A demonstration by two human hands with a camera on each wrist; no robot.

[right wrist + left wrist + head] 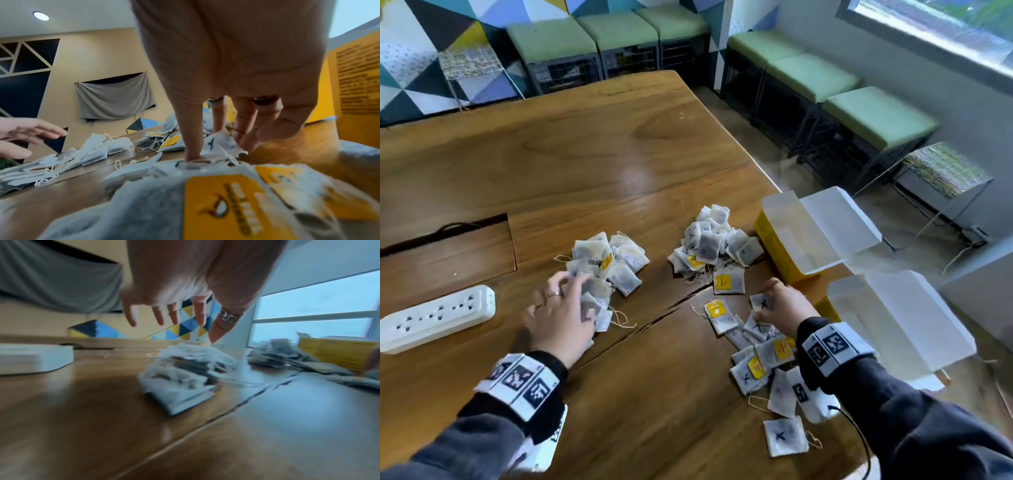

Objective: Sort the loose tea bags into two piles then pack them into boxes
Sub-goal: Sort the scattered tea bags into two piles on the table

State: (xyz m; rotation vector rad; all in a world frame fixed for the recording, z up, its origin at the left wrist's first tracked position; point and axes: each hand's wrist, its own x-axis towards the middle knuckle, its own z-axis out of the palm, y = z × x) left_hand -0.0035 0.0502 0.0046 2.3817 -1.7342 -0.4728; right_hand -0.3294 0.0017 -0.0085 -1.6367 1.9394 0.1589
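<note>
At the far left of a brown wooden table (619,144) lies a white plastic power strip (436,318). Beside it, the person's left hand (561,315) hovers palm-down over the near edge of the left pile of white paper tea bags (606,263); the left wrist view shows its fingers (199,311) spread wide and straight, gripping nothing, though blur hides whether the thumb tip touches the pile. Across a dark crack in the wood sits the second pile of white tea bags (714,240), some with yellow tags. Nearer the table's front edge, the right hand (784,306) reaches into a scatter of loose unsorted tea bags (760,356); the right wrist view alone shows thumb and fingers pinching one white tea bag marked with a dark X (222,142), lifted at one corner. At the right edge stand two open yellow cardboard boxes, the farther one (787,246) and the nearer one (828,308), white flaps raised.
</note>
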